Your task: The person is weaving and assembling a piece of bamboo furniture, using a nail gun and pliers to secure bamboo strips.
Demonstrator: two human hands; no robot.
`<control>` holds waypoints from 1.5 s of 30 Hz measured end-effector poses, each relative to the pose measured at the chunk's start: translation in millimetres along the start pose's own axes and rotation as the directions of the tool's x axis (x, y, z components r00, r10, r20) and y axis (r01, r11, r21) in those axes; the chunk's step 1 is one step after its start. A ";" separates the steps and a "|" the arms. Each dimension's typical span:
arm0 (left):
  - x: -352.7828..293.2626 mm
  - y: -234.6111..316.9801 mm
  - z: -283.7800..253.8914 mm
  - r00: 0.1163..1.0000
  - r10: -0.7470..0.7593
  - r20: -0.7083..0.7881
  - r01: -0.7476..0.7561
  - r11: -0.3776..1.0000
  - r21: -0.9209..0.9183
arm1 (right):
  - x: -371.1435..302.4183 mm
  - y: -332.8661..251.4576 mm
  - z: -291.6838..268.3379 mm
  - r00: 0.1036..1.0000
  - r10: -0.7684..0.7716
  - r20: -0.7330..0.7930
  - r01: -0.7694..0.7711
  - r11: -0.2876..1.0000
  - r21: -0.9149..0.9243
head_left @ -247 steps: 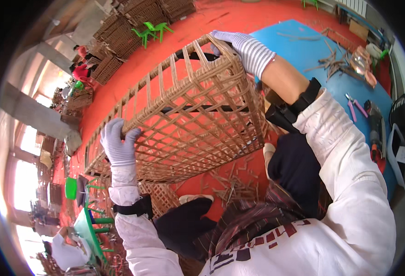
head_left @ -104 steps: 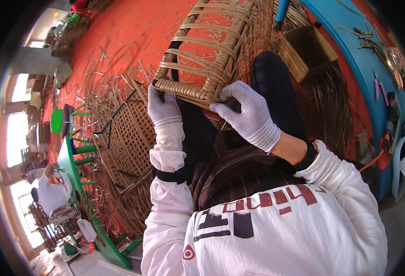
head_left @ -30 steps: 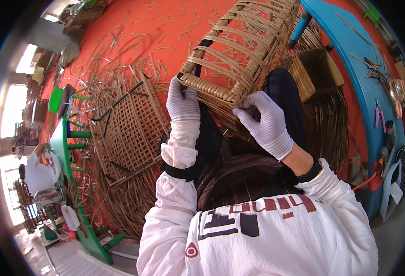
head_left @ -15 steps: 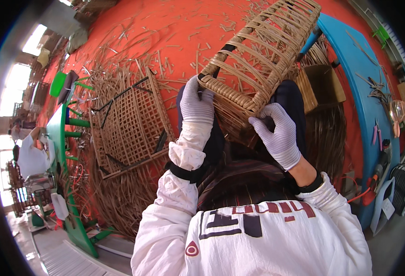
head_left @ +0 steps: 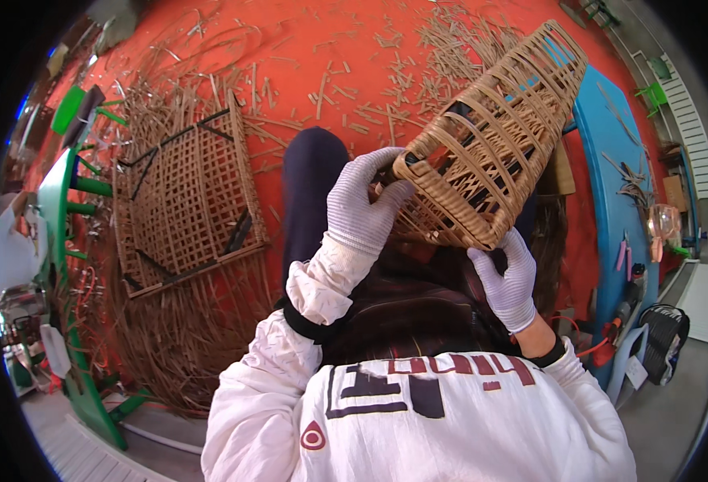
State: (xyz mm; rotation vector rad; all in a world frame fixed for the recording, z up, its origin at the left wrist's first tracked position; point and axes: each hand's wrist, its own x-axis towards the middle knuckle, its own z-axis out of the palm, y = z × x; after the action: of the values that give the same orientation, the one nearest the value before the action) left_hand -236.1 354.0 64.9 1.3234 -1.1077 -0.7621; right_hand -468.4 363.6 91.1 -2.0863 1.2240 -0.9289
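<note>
Head view: at two o'clock from the striped, pale-gloved left hand (head_left: 364,201) and twelve from the matching right hand (head_left: 508,285), a brown, boxy, open-weave wicker basket (head_left: 499,140) is gripped by both at its near corners.

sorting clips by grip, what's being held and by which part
A woven basket: the left hand grips its near left corner; the right hand is at the near right corner, grip unclear.

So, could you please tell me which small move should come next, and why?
Perhaps slide the right hand farther along the woven basket, since it and the left hand are at the near corners while the rest slants away.
</note>
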 end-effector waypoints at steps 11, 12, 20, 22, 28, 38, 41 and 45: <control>-3.8 5.6 3.0 0.982 0.151 0.113 -0.156 0.987 0.041 | -19.9 2.4 -22.6 0.991 0.099 0.085 -0.087 0.987 -0.137; -2.9 5.8 2.9 0.983 0.148 0.110 -0.152 0.988 0.025 | -20.0 1.4 -23.7 0.989 0.119 0.090 -0.106 0.985 -0.136; 1.5 3.6 1.9 0.973 0.204 0.109 -0.208 0.978 0.022 | -22.0 0.9 -26.5 0.987 0.116 0.109 -0.090 0.971 -0.219; 2.7 2.0 1.0 0.971 0.203 0.127 -0.207 0.978 0.022 | -20.1 -1.2 -24.7 0.985 0.140 0.098 -0.117 0.971 -0.210; 6.0 -7.3 2.2 0.977 0.214 0.018 -0.214 0.977 0.011 | -4.6 -14.1 -13.1 0.993 0.117 0.021 -0.112 0.982 -0.150; 17.0 -4.3 -10.8 0.997 0.068 0.028 -0.066 0.996 -0.057 | 16.6 -17.1 12.0 0.977 0.214 -0.018 -0.199 0.934 0.295; 17.6 19.1 -7.3 0.986 -0.120 -0.114 0.068 0.923 -0.380 | 27.6 -22.0 13.4 0.993 0.110 -0.039 -0.102 0.982 0.159; 33.9 33.3 4.1 0.963 0.116 -0.244 -0.154 0.977 -0.145 | 32.6 -9.5 15.1 0.998 0.028 -0.049 -0.019 0.986 0.166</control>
State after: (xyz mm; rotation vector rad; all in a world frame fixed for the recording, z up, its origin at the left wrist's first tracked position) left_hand -233.7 325.9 103.4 1.1539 -0.9170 -0.5662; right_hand -440.4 340.2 98.2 -1.9251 1.1533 -1.0422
